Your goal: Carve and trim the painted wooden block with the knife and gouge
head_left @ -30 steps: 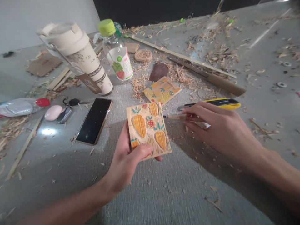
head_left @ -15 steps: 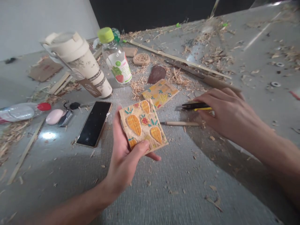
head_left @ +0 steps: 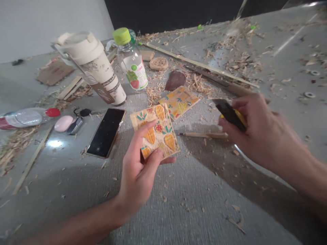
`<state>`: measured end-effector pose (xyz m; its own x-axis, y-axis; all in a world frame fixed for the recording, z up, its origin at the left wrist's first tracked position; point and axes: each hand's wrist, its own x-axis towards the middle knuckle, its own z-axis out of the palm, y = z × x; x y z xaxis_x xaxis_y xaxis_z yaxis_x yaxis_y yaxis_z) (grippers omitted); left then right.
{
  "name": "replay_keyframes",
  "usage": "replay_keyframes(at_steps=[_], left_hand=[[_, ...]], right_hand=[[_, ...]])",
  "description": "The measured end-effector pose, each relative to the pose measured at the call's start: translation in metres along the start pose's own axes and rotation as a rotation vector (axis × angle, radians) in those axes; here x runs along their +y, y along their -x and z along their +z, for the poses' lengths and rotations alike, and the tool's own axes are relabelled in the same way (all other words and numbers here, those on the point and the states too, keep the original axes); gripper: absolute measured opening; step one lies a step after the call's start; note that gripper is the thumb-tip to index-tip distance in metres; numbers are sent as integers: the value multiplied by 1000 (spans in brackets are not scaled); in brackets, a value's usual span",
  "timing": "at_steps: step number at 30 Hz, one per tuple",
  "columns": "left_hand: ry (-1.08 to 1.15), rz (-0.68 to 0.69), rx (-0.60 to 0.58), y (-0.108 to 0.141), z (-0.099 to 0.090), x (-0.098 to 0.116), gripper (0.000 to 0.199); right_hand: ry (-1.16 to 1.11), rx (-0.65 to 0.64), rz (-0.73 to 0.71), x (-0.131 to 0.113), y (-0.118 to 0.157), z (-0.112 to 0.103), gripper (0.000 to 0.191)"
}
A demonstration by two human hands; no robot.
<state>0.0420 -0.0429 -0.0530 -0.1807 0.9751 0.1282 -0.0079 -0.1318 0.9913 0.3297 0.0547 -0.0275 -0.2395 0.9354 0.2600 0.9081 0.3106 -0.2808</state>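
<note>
A square wooden block [head_left: 165, 131] carved and painted with orange carrots and a red strawberry is held in my left hand [head_left: 139, 170], thumb on its lower edge and one finger laid across its face. My right hand [head_left: 258, 132] grips a black and yellow utility knife [head_left: 230, 114], raised over the table with its tip pointing up and left. Below the knife lies a thin wooden-handled tool [head_left: 204, 135]. A second painted block [head_left: 179, 102] rests flat just behind the first.
A phone [head_left: 106, 132], a pink case [head_left: 63, 123] with keys and a lying bottle [head_left: 28, 118] are at left. A white tumbler [head_left: 94, 68] and a green-capped bottle [head_left: 133, 64] stand behind. Wood shavings and long sticks [head_left: 199, 64] spread across the back.
My right hand has lifted the utility knife off the table and tilted it. A finger of my left hand has moved from the block's side onto its face.
</note>
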Motion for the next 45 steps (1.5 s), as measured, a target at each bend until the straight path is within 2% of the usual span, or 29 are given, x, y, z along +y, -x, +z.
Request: replay_keyframes(at_steps=[2,6,9,13,18,26,37,41,45], left_hand=[[-40,33,-2,0,1,0,51],[-152,122,-33,0,2,1,62],[-235,196,-56,2,2,-2,77],[-320,283,-45,3,2,-7,87],[-431,346,-34,1,1,-6,80],[-477,377,-30,5,6,-6,72],[-441,341,9,5,7,-6,79],[-410,313,29,5,10,-7,88],[-393,265,46,4,11,-6,96]], right_hand=[[-101,-26,-13,-15,10,2,23],[-306,-113,-337,-45,30,11,17],[-335,-136,-459,-63,38,14,19],[-311,-144,-462,-73,41,15,21],[-246,-116,-438,-73,44,17,43],[-167,-73,-470,-75,48,20,50],[-39,-11,-458,-72,50,20,48],[-24,-14,-412,-76,53,20,48],[21,51,-424,-81,53,21,49]])
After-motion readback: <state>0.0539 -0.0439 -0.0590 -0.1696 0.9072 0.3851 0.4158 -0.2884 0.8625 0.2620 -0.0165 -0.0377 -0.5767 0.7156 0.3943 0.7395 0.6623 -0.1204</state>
